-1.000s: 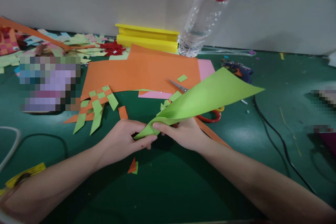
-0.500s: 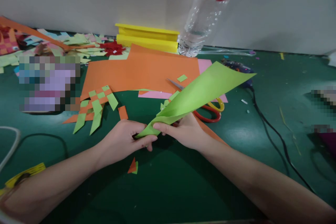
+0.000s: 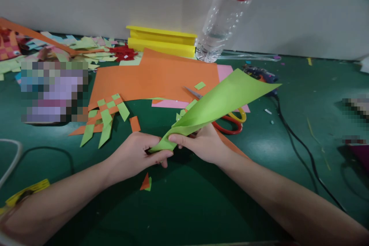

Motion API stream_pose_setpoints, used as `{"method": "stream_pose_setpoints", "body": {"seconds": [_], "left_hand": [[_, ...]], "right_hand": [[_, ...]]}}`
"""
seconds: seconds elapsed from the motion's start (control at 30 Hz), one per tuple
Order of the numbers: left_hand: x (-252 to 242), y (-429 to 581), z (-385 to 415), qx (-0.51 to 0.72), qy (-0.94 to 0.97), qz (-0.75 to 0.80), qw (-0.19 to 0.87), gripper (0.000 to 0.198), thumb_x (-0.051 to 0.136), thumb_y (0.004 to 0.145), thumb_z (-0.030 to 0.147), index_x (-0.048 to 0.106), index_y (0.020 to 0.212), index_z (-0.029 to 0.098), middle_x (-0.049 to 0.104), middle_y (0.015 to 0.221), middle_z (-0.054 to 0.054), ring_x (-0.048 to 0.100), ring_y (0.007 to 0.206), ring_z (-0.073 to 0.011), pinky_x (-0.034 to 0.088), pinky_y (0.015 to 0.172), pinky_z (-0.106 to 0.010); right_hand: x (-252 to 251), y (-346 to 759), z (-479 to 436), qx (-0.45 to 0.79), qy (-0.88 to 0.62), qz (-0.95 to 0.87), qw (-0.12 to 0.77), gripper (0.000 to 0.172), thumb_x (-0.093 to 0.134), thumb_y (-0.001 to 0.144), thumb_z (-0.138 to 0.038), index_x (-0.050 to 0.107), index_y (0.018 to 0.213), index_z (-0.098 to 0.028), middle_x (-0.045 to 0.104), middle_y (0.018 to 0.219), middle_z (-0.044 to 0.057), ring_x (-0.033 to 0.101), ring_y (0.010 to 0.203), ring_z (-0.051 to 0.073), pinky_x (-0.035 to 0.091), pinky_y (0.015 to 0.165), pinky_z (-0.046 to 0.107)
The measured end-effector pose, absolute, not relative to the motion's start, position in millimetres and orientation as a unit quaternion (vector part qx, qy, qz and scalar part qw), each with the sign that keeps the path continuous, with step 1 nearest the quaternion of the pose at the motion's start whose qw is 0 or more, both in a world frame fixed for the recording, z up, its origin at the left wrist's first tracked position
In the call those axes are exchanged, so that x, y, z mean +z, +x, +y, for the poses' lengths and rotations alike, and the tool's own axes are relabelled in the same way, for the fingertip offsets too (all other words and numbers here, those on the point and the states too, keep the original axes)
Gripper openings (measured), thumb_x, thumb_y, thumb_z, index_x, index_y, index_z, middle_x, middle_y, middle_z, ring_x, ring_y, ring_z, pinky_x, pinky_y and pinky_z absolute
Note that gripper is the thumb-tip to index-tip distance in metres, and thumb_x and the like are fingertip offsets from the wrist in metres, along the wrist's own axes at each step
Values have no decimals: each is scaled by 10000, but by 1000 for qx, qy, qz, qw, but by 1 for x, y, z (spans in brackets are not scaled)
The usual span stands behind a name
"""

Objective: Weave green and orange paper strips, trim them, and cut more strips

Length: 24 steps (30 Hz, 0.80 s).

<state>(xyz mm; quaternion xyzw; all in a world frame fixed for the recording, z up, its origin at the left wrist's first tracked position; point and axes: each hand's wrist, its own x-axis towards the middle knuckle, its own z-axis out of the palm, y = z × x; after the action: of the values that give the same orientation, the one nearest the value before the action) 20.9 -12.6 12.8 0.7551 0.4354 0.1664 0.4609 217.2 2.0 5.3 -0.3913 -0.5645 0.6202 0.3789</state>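
Observation:
Both my hands pinch the near corner of a lime green paper sheet point(image 3: 221, 100), which curves up and away to the right over the green table point(image 3: 184, 207). My left hand point(image 3: 135, 155) grips the corner tip with thumb and fingers closed. My right hand point(image 3: 201, 144) holds the sheet's near edge, index finger along the fold. Under the sheet lie scissors with red and yellow handles point(image 3: 232, 121), partly hidden. A small woven piece of orange and green strips point(image 3: 105, 117) rests left of my hands.
A large orange sheet point(image 3: 155, 77) over pink paper lies behind. Yellow folded card point(image 3: 161, 42) and a clear plastic bottle point(image 3: 221, 19) stand by the wall. Paper scraps point(image 3: 72, 48) pile at back left. A glue gun point(image 3: 261, 75) and black cable point(image 3: 300, 146) run right.
The free far end of the green sheet rose and swung slightly left, uncovering the scissor handles. My hands stayed in place on its corner.

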Motion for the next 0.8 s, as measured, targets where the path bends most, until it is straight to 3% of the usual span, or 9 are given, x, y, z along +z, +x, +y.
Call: {"method": "stream_pose_setpoints", "body": {"seconds": [0.4, 0.8], "left_hand": [[9, 20, -13, 200, 768, 418, 442, 273, 635, 869, 280, 731, 628, 197, 703, 551, 42, 554, 432, -66, 353, 415, -151], [6, 19, -14, 245, 808, 348, 408, 259, 637, 882, 224, 714, 638, 179, 705, 574, 33, 607, 481, -62, 426, 485, -118]], "right_hand": [[6, 217, 3, 612, -375, -578, 388, 183, 799, 707, -323, 722, 748, -162, 720, 693, 12, 620, 542, 91, 517, 492, 204], [4, 217, 3, 619, -359, -571, 403, 171, 783, 730, -311, 705, 736, -160, 698, 669, 1, 594, 515, 76, 507, 486, 199]]}}
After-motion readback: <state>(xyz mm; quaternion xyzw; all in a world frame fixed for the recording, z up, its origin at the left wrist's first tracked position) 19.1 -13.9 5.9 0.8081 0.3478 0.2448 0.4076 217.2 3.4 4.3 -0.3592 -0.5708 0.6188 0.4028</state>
